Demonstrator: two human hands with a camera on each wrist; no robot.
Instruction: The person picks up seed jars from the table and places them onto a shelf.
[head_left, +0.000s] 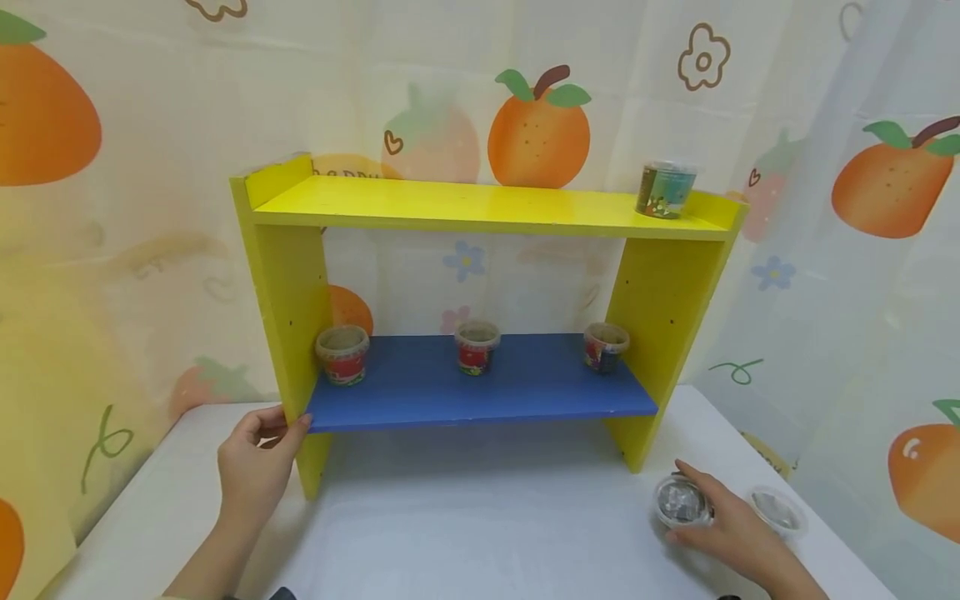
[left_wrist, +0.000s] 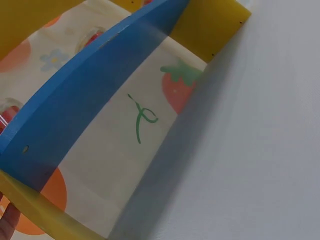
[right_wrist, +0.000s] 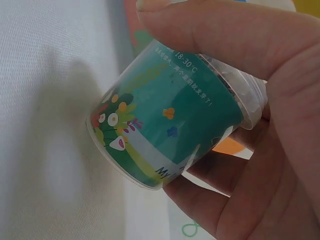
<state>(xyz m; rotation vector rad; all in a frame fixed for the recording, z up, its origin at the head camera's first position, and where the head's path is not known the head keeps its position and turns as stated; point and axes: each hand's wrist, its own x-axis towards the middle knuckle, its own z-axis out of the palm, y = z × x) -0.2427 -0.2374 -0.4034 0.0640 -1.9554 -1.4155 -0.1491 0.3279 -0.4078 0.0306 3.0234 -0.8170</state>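
My left hand (head_left: 258,467) grips the left side panel of a yellow and blue shelf (head_left: 480,408), its thumb at the end of the blue board. Only fingertips (left_wrist: 9,220) of that hand show in the left wrist view, by the yellow panel. At the table's right, my right hand (head_left: 727,525) holds a small clear-lidded plastic cup (head_left: 681,502) between thumb and fingers. In the right wrist view this cup (right_wrist: 175,120) is tilted and has a teal label with printed flowers.
A second lidded cup (head_left: 777,510) stands on the white table (head_left: 465,525), behind my right hand. Red-labelled cups stand left (head_left: 343,357), middle (head_left: 476,348) and right (head_left: 604,347) on the blue board. A teal-labelled cup (head_left: 664,192) sits on the yellow top, right end. A fruit-patterned curtain (head_left: 420,75) hangs behind.
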